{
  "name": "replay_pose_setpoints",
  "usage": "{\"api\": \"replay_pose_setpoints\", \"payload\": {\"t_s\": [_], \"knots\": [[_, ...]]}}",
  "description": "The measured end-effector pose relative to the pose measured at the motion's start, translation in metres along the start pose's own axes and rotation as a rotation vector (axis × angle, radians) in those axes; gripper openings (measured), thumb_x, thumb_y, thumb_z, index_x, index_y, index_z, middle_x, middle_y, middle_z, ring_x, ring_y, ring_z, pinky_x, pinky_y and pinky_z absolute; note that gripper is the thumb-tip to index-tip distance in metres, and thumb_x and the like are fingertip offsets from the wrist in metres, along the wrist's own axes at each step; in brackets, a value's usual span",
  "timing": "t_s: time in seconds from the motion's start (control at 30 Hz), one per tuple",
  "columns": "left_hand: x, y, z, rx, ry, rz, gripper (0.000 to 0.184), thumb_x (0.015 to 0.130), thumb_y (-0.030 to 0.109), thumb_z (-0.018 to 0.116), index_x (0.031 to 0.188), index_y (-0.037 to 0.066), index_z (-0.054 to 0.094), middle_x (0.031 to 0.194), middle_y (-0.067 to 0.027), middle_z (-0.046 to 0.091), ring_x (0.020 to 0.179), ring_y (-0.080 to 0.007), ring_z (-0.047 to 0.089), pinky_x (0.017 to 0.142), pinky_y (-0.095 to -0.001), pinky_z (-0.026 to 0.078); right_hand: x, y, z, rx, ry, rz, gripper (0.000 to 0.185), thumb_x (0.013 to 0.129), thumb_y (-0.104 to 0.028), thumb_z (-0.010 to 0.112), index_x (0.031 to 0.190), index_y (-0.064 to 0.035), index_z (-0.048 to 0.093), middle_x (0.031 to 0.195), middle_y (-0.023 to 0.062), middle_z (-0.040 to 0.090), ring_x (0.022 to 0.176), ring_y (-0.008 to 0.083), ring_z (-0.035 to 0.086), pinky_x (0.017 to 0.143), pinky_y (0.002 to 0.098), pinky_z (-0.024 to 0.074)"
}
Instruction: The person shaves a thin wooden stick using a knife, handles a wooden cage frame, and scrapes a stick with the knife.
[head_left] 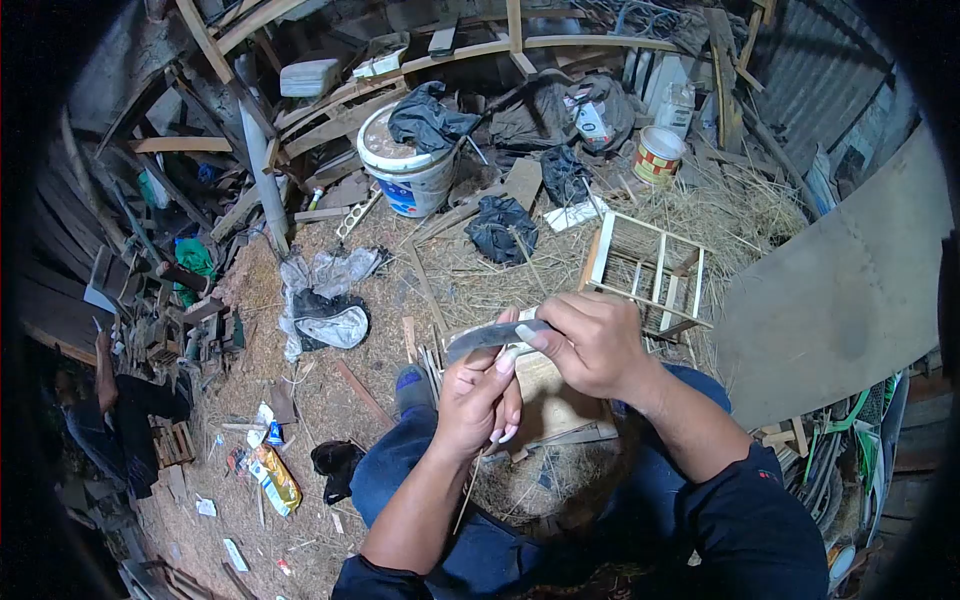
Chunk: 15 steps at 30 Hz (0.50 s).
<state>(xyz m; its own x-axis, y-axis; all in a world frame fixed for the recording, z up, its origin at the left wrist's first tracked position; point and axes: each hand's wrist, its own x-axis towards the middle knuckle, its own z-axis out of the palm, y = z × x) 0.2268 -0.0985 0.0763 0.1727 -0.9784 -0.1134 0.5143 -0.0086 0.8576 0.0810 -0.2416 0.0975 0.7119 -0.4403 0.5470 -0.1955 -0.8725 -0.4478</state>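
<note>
In front of my lap, my right hand (590, 340) is closed around a knife with a dark flat blade (488, 338), its handle hidden in the fingers. The blade points left, passing just above the fingers of my left hand (480, 405). That hand pinches a thin strip (466, 498), which hangs down past the wrist; its upper end lies close to the knife, and whether they touch I cannot tell. Below the hands, between my knees, lies a pale wooden block (545, 400).
A slatted wooden frame (655, 262) stands ahead on straw. Behind are a white bucket (385, 160) and a paint can (658, 155). A large flat sheet (835, 290) leans at right. Another person (120, 420) sits at far left. A yellow packet (275, 480) lies among floor litter.
</note>
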Motion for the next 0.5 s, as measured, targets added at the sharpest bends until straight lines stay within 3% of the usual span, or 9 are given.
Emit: {"api": "replay_pose_setpoints", "payload": {"t_s": [0.23, 0.33, 0.4, 0.5], "knots": [[0.001, -0.002, -0.002, -0.004, -0.004, -0.044, 0.052, 0.109, 0.02, 0.048, 0.157, 0.006, 0.035, 0.052, -0.0034, 0.051, 0.033, -0.0096, 0.039, 0.036, -0.0249, 0.038, 0.0, 0.004, -0.001, 0.001, -0.027, 0.016, 0.028, 0.093, -0.038, 0.066, 0.084, -0.0108, 0.062, 0.071, 0.0083, 0.061, 0.064, 0.0301, 0.065, 0.053, 0.042, 0.0475], [-0.002, -0.002, -0.004, -0.008, -0.042, -0.026, 0.051, 0.109, 0.02, 0.048, 0.157, 0.007, 0.037, 0.051, -0.0029, 0.051, 0.033, -0.0094, 0.04, 0.037, -0.0245, 0.038, 0.003, 0.015, 0.001, -0.062, 0.034, -0.021, 0.032, 0.095, -0.039, 0.064, 0.081, -0.0112, 0.063, 0.066, 0.0065, 0.06, 0.058, 0.0271, 0.063, 0.049, 0.0403, 0.0452], [-0.006, -0.006, -0.002, 0.028, -0.062, -0.025, 0.05, 0.109, 0.021, 0.049, 0.156, 0.01, 0.039, 0.052, -0.0028, 0.053, 0.034, -0.0083, 0.042, 0.038, -0.0228, 0.038, 0.006, 0.026, -0.003, -0.134, 0.071, 0.176, 0.037, 0.098, -0.042, 0.062, 0.077, -0.0114, 0.063, 0.062, 0.0043, 0.058, 0.052, 0.0239, 0.06, 0.044, 0.0387, 0.042], [-0.003, -0.006, -0.001, 0.001, -0.03, -0.034, 0.051, 0.108, 0.02, 0.052, 0.157, 0.01, 0.039, 0.053, -0.0036, 0.055, 0.035, -0.0083, 0.043, 0.038, -0.0225, 0.038, 0.007, 0.017, -0.008, -0.034, 0.219, 0.093, 0.041, 0.101, -0.044, 0.06, 0.076, -0.0112, 0.062, 0.06, 0.003, 0.057, 0.048, 0.0217, 0.058, 0.042, 0.0378, 0.0398]]}}
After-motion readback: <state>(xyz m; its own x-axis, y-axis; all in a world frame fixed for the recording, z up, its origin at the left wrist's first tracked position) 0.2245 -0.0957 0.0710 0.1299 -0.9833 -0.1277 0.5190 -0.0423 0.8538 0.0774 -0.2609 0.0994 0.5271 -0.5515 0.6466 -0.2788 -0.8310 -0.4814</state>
